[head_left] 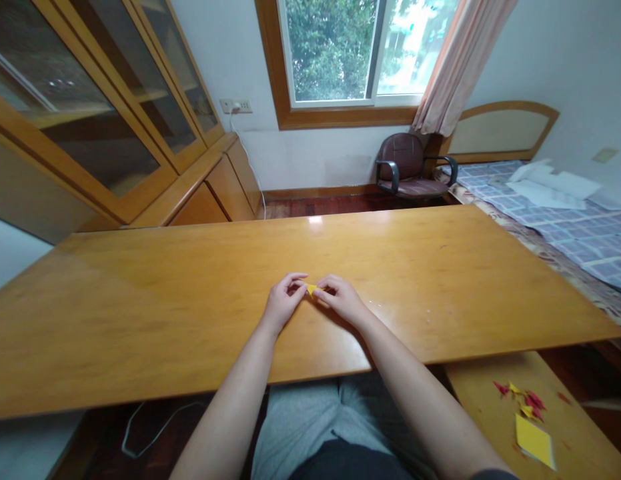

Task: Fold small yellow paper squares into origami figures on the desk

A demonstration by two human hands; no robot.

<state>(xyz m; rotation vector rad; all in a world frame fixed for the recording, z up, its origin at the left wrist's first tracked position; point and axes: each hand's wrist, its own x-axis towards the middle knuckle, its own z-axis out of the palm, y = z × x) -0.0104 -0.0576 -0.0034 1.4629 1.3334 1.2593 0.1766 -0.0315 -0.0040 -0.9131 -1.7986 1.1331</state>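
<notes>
Over the shiny brown wooden table (pixel 140 300), the small, pointed yellow paper (pixel 311 291) is pinched by the fingers of the left hand (pixel 283 305) and right hand (pixel 343 299); it should be held softly, unsquashed.

The only view looks from the person's head, forward and down over the desk (pixel 140 300). The left hand (pixel 281 307) and right hand (pixel 344 301) sit near mid-frame, at the ends of outstretched arms. The lap (pixel 300 417) is closer, at the bottom edge; the window (pixel 330 53) is well beyond the desk, at the top.
</notes>
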